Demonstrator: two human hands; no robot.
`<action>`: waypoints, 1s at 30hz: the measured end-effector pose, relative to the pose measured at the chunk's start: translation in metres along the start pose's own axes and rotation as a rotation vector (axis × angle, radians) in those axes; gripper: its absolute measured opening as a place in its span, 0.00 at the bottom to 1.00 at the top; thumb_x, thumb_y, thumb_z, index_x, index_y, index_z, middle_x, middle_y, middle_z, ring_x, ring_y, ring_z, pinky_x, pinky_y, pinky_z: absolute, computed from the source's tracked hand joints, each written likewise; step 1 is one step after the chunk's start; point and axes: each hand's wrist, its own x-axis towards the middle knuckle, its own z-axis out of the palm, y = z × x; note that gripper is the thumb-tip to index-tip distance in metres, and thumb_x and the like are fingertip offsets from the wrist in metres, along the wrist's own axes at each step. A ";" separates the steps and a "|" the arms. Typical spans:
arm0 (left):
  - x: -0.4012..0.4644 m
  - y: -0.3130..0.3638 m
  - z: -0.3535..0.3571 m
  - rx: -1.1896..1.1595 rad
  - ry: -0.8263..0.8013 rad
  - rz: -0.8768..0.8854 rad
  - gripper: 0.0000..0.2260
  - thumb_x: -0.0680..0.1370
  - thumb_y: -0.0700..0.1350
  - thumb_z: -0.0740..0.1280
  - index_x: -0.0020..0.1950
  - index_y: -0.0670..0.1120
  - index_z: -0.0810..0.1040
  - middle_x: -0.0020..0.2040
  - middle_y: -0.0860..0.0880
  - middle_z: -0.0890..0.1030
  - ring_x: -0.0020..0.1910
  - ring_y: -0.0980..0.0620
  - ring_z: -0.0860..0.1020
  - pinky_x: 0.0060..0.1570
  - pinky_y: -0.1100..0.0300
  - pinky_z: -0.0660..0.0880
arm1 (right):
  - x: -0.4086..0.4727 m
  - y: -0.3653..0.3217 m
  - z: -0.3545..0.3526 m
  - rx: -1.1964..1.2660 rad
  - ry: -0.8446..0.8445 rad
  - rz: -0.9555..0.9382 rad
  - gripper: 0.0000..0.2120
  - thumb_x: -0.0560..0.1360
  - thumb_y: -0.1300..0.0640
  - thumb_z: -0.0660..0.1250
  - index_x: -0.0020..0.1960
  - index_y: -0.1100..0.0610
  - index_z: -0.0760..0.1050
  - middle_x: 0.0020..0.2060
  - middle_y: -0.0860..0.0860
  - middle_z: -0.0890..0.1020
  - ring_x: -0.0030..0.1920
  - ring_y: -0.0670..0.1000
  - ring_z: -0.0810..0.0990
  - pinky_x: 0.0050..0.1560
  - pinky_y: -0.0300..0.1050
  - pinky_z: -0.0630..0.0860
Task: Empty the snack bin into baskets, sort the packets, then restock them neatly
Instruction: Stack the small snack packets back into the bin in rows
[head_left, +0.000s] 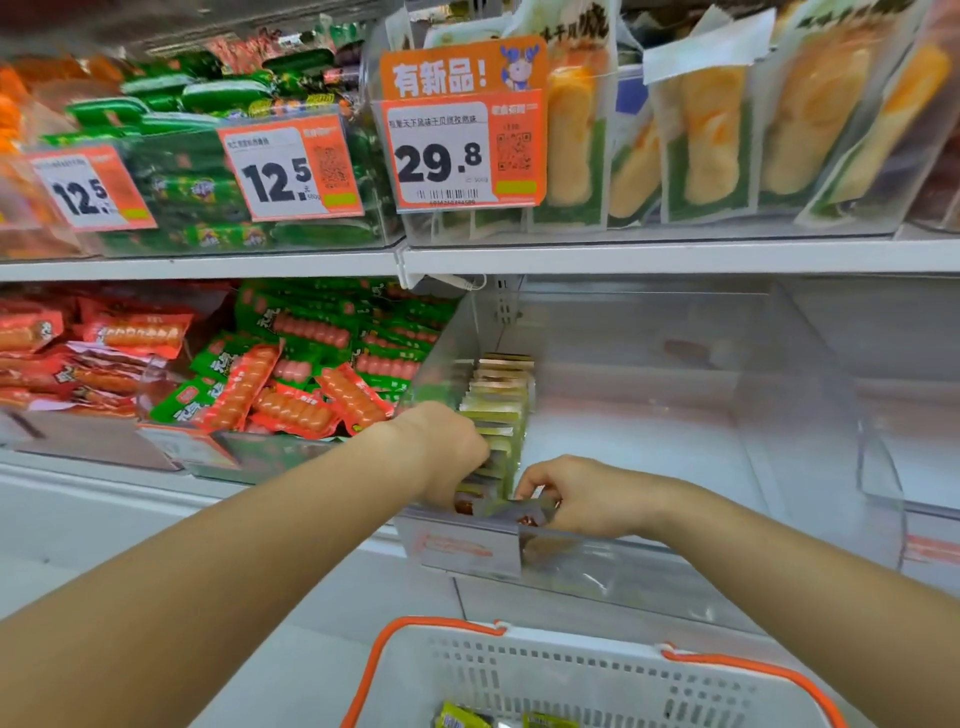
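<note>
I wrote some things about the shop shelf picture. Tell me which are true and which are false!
1. Upright packets stand in a row inside the clear plastic bin. True.
2. The white basket with orange handles is empty. False: at least two yellow-green packets lie in it.
3. Both hands are at the front of the row. True: the left hand and right hand are there.
4. The big orange price tag says 12.5. False: it says 29.8.
5. The clear bin is packed full. False: most of it is bare.
</note>
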 end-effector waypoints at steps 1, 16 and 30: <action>-0.001 0.000 -0.002 0.008 0.007 -0.004 0.13 0.76 0.51 0.66 0.56 0.46 0.75 0.52 0.46 0.80 0.49 0.44 0.78 0.46 0.52 0.76 | 0.001 -0.001 0.000 -0.003 -0.011 0.005 0.14 0.72 0.55 0.72 0.57 0.53 0.75 0.44 0.47 0.74 0.44 0.48 0.71 0.38 0.36 0.68; -0.067 0.042 0.061 -1.327 0.750 -0.730 0.30 0.81 0.58 0.55 0.78 0.45 0.54 0.77 0.48 0.60 0.75 0.49 0.59 0.71 0.54 0.58 | -0.010 -0.023 -0.004 0.203 -0.087 0.316 0.11 0.73 0.54 0.69 0.44 0.63 0.79 0.35 0.56 0.83 0.37 0.53 0.83 0.48 0.46 0.82; -0.060 0.088 0.059 -1.706 0.794 -0.938 0.21 0.84 0.53 0.49 0.63 0.43 0.76 0.58 0.43 0.79 0.59 0.42 0.74 0.48 0.57 0.65 | -0.011 -0.038 -0.003 0.288 -0.103 0.390 0.28 0.78 0.37 0.55 0.55 0.60 0.80 0.49 0.55 0.85 0.51 0.54 0.83 0.59 0.49 0.76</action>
